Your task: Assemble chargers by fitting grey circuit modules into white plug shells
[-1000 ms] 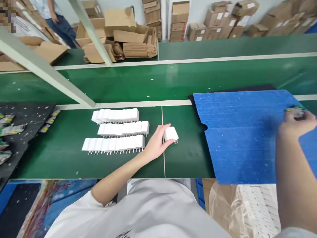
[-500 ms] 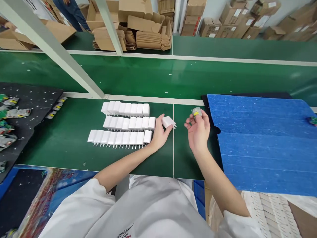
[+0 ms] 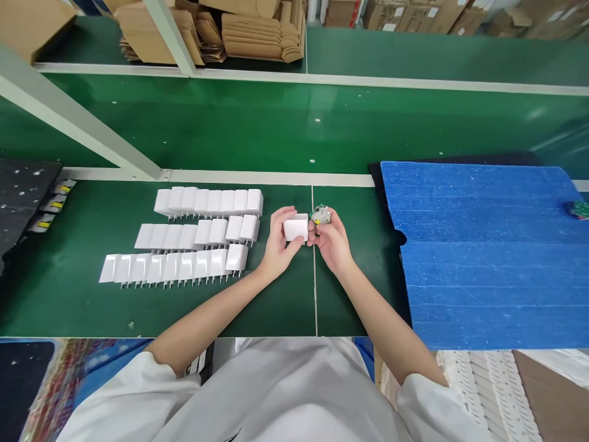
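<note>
My left hand [image 3: 277,243] is closed round a white charger housing [image 3: 296,228], held above the green bench [image 3: 271,301]. Just to its right, my right hand [image 3: 335,243] pinches a small circuit board [image 3: 321,214] with a pale wrapping and a yellow patch. The two hands are side by side, and the right fingertips come close to the housing; whether they touch it I cannot tell. Left of my hands, three rows of white charger housings [image 3: 171,267] stand on the bench, metal pins pointing towards me.
A blue foam mat [image 3: 488,264] covers the bench at right, with a green circuit board [image 3: 578,209] near its far edge. At left, several boards [image 3: 48,212] lie along a black mat [image 3: 25,196]. A white metal post [image 3: 87,120] slants over the bench; cardboard [image 3: 253,37] fills the shelf behind.
My right hand has brought the circuit board left, up to the housing. My left hand has turned the housing, so its pins no longer show. The view has shifted downward and right.
</note>
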`<state>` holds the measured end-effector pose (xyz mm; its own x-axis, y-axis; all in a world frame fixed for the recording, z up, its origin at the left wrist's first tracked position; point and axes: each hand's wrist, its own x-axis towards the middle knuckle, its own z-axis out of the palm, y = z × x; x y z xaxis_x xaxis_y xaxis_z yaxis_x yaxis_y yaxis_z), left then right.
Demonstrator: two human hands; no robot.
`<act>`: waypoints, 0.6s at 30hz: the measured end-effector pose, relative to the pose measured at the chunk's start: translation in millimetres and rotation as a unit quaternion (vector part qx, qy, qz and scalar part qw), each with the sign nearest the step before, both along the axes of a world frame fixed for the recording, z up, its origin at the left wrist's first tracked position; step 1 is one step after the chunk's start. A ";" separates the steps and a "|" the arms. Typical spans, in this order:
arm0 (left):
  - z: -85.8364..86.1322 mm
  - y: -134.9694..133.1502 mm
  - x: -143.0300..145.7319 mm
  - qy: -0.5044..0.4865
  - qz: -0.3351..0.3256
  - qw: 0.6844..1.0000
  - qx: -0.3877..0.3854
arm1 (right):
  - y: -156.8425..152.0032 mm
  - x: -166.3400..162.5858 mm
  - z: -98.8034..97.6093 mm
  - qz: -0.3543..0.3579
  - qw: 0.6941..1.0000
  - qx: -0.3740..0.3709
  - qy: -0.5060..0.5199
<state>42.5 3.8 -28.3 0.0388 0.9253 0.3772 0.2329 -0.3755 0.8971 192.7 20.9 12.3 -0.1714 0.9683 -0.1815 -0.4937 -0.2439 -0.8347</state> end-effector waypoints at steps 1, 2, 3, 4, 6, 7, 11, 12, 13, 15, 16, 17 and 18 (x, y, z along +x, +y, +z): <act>-1.5 2.2 0.0 0.000 0.004 1.000 -0.010 | -1.0 -0.7 -1.3 0.003 1.000 0.000 -0.001; -2.6 4.0 -0.8 -0.003 0.005 1.000 -0.027 | -1.8 -1.1 -1.8 0.003 1.000 0.001 -0.003; -3.2 5.2 -2.3 -0.010 0.004 0.999 -0.047 | -2.4 -1.1 -1.7 0.004 1.000 0.004 -0.006; -3.1 5.8 -4.0 -0.019 0.000 0.998 -0.067 | -2.9 -0.7 -1.2 0.005 1.000 0.007 -0.009; -1.0 5.0 -6.8 -0.036 -0.009 0.995 -0.093 | -3.8 1.3 0.5 0.012 1.000 0.019 -0.022; 0.9 3.8 -7.7 -0.038 -0.011 0.995 -0.094 | -4.2 2.6 1.4 0.017 0.999 0.027 -0.030; 11.0 -2.8 -7.0 -0.018 0.018 0.999 -0.025 | -6.9 7.0 4.1 0.038 0.996 0.068 -0.045; 13.1 -4.2 -6.2 -0.013 0.028 0.999 -0.007 | -7.6 7.5 4.8 0.040 0.995 0.076 -0.045; 14.8 -5.3 -5.5 -0.012 0.034 0.999 0.001 | -8.2 7.8 5.5 0.041 0.995 0.082 -0.045; 16.4 -6.4 -4.5 -0.014 0.031 0.999 -0.010 | -9.5 7.8 7.3 0.048 0.994 0.086 -0.053; 16.3 -6.2 -4.5 -0.012 0.029 0.999 -0.021 | -10.2 7.7 8.3 0.051 0.993 0.085 -0.058; 15.6 -5.7 -4.9 -0.004 0.029 0.999 -0.031 | -10.8 7.6 9.3 0.053 0.993 0.081 -0.065; 14.4 -4.8 -5.7 0.012 0.032 0.999 -0.036 | -11.5 7.5 10.3 0.053 0.993 0.075 -0.071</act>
